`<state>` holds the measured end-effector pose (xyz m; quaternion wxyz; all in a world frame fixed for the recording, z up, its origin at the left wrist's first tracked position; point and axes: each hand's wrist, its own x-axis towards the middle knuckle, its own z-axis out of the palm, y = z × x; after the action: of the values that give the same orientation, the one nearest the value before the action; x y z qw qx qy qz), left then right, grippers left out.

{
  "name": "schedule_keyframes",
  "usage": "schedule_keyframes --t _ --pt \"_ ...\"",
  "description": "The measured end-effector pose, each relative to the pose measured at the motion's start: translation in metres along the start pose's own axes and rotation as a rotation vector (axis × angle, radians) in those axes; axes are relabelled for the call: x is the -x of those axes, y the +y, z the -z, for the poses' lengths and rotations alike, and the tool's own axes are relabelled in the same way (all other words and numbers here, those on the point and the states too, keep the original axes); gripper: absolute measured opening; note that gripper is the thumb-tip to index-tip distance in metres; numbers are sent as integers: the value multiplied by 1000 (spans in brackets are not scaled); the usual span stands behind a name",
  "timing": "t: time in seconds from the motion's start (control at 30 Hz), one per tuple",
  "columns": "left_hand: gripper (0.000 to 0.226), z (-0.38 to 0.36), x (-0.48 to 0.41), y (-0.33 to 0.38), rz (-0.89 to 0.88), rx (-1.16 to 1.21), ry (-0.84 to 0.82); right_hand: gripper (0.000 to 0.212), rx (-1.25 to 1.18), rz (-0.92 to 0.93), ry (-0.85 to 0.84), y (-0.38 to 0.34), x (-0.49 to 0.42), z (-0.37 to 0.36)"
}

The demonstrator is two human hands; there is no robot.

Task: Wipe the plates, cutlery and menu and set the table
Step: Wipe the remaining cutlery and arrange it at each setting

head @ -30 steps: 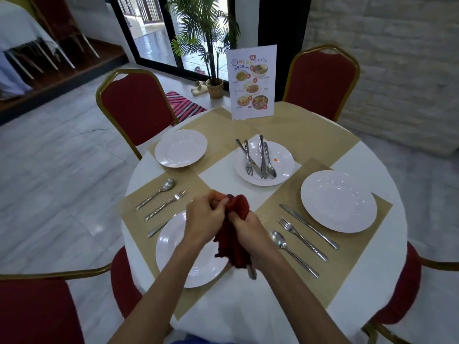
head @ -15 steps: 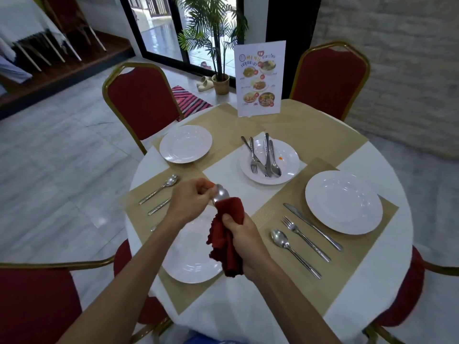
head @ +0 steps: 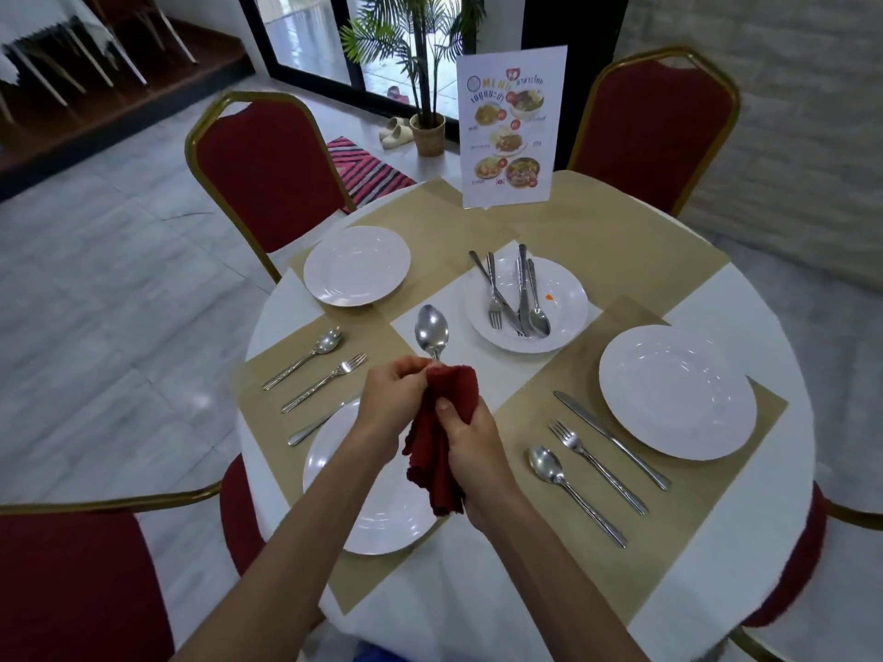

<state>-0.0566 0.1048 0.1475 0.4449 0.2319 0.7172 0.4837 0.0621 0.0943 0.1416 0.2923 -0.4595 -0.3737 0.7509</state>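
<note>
Above the near plate, your left hand pinches the spoon just below its upturned bowl, while your right hand clenches the red cloth bunched around the hidden handle. Beyond them, the centre plate holds loose cutlery, and the menu stands upright at the far edge of the table.

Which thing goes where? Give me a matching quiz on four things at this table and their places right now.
Things:
1. cloth
2. menu
3. raised spoon
4. knife beside right plate

Places:
A. stands at the table's far edge
B. lies on a mat
C. gripped by right hand
D. pinched by left hand, bowl up

Pairs: 1-C, 2-A, 3-D, 4-B
</note>
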Motion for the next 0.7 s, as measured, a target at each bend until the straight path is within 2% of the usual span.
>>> schedule_keyframes --t 0.1,0.17,0.23,0.33,0.4,0.53,0.63,0.7 --pt "15 3 -29 4 16 -46 -8 16 61 -50 -98 -2 -4 6" --pt "14 11 -56 10 18 10 36 18 149 -112 -148 -6 -11 24" --pt "14 20 -83 21 -29 -1 68 18 236 -129 -103 -16 -28 45" --pt "15 21 -117 45 -181 -262 -107 24 129 -59 69 -51 -74 64" --pt "16 17 -136 61 -292 -494 -245 29 198 4 143 -85 -115 66" --pt "18 13 -190 89 -444 -831 -402 32 512 80 54 -136 -183 54" --pt "18 11 -241 115 -543 -994 -466 14 686 66 -37 -160 -220 44" --pt "19 5 -281 126 -621 -1093 -450 11 713 31 -38 -168 -245 37"
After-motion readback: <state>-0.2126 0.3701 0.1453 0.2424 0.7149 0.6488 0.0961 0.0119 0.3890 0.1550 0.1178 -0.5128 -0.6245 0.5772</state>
